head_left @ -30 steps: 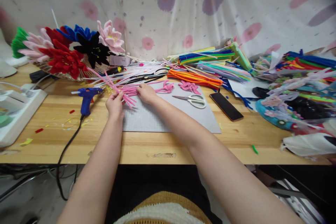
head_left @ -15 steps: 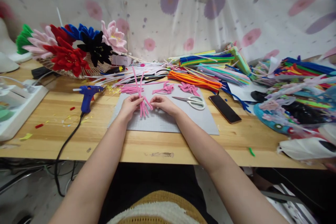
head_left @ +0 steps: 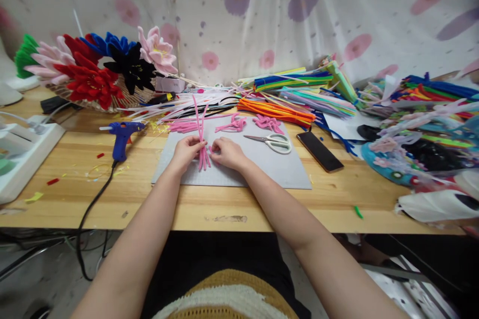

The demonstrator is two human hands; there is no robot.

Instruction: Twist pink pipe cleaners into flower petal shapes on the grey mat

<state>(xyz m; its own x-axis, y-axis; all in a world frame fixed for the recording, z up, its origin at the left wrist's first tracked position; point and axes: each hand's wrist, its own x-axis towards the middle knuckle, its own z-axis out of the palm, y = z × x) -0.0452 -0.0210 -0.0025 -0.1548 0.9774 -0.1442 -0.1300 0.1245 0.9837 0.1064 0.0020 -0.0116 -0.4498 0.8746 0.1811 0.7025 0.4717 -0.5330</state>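
My left hand [head_left: 189,153] pinches a bunch of pink pipe cleaners [head_left: 204,159] near its middle. Two long stems rise above the fingers and several shorter ends hang below. Close by on the right, my right hand [head_left: 228,153] is closed, its fingertips on a bent pink end of the bunch; the fingers partly hide it. Both hands are over a grey mat [head_left: 232,177]. Behind them on the mat lie two twisted pink pipe-cleaner pieces, one [head_left: 235,123] in the middle and one [head_left: 267,123] farther right. Straight pink pipe cleaners [head_left: 183,125] lie at the mat's back left.
Scissors [head_left: 271,142] lie on the mat, a phone [head_left: 320,151] to its right. A blue glue gun [head_left: 121,139] with its cord stands left. Pipe-cleaner bundles [head_left: 277,111] line the back. Fuzzy flowers [head_left: 90,84] fill the back left, a white power strip [head_left: 30,154] the left edge.
My right hand has moved slightly left and down, closer to the bunch. The splayed right-hand end now sits nearer the other stems. The camera view has shifted a little.
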